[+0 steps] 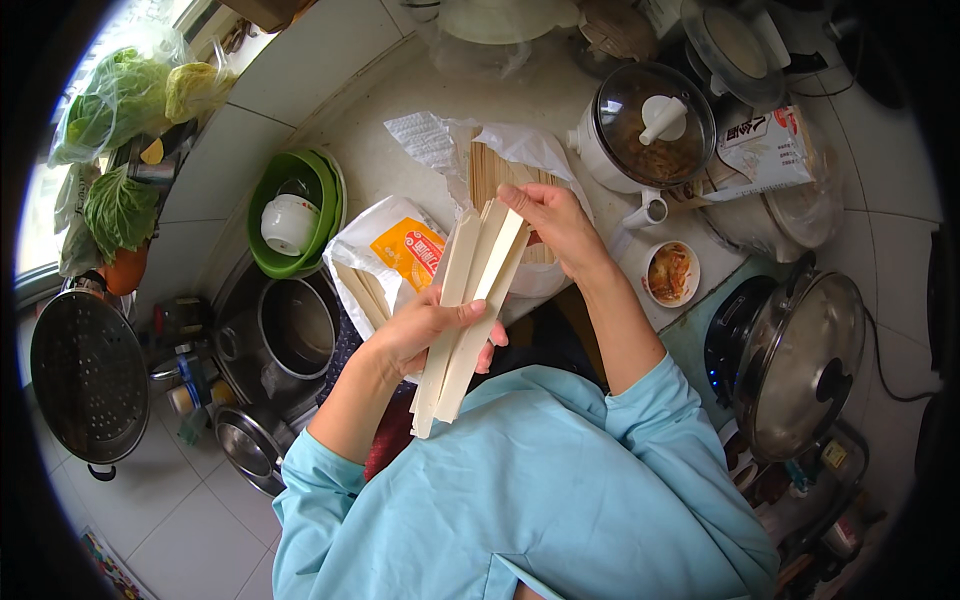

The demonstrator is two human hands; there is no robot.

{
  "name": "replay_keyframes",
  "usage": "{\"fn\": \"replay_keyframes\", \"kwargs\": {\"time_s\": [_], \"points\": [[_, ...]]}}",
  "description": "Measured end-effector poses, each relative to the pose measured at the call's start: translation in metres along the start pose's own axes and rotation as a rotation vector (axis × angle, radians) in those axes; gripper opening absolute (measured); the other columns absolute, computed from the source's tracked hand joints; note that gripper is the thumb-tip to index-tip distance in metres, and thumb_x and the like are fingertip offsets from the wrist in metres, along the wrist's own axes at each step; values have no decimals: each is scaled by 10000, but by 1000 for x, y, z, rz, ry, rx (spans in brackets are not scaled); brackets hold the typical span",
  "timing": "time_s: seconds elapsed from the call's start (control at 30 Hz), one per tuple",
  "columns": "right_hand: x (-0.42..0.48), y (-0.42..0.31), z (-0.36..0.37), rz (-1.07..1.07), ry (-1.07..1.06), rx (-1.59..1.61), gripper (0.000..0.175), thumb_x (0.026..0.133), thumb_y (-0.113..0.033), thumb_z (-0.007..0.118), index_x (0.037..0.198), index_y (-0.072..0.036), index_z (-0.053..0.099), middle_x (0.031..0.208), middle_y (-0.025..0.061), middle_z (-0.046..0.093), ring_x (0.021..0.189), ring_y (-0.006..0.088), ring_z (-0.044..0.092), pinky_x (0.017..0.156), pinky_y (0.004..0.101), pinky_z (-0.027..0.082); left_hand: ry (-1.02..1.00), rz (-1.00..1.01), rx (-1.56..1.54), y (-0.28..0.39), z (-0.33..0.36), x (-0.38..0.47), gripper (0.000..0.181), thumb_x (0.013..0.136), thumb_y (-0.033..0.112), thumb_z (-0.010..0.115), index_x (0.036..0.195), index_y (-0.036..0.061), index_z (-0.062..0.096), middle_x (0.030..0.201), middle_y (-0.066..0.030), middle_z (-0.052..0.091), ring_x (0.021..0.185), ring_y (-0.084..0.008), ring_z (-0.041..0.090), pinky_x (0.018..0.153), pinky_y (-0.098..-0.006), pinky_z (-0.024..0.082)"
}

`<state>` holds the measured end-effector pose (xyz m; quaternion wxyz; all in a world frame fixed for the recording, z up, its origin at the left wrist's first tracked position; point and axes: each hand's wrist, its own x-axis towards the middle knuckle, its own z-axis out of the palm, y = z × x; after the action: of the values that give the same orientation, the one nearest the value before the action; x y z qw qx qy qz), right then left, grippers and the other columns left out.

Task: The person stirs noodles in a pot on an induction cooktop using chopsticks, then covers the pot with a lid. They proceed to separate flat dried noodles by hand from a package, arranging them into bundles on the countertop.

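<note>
A bundle of wide, flat dried noodles (pixel 459 315) slants across the front of my body. My left hand (pixel 439 330) grips it around the middle, thumb on top and fingertips showing at the far side. At its upper end my right hand (pixel 559 225) pinches some of the strips between thumb and fingers. Just left of the bundle lies an opened white noodle packet (pixel 397 244) with an orange printed panel and more wide noodles in its mouth. Behind my right hand, thinner dried noodles (pixel 491 172) lie in torn white wrapping (pixel 525 142).
A white electric pot (pixel 600 154) with a glass lid stands at back right, near a small bowl of food (pixel 673 274). A lidded pan (pixel 802 367) is at far right. Green basins (pixel 330 195) holding a white bowl, and a metal pot (pixel 298 326) in the sink, are left.
</note>
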<state>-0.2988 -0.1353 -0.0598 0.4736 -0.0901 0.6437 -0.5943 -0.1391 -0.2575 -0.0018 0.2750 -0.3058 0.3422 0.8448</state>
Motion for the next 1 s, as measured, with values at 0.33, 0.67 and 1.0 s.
{"fn": "replay_keyframes", "kwargs": {"time_s": [0.33,0.67,1.0], "points": [[-5,-6,-2,-44,-44,253,203,786,-186,654,894,-17,619,796,39,613,695,92,580,622,236,488,9,-24,-57,4,3,1,306,923,239,430,1141,27,390,833,-162,592,657,-230,595,585,-392,536],[-3,-3,-10,-14,-162,320,213,800,-93,592,998,-17,575,899,43,591,792,98,571,743,231,471,5,26,-60,6,4,-1,310,887,137,502,1161,51,385,826,-148,574,605,-187,542,532,-345,522],[0,-9,-17,-36,-254,76,245,714,-129,639,936,-25,627,873,32,569,792,102,520,749,233,407,-57,-32,-69,9,-1,1,313,886,131,509,1158,35,389,805,-143,567,587,-176,539,484,-305,494]]}}
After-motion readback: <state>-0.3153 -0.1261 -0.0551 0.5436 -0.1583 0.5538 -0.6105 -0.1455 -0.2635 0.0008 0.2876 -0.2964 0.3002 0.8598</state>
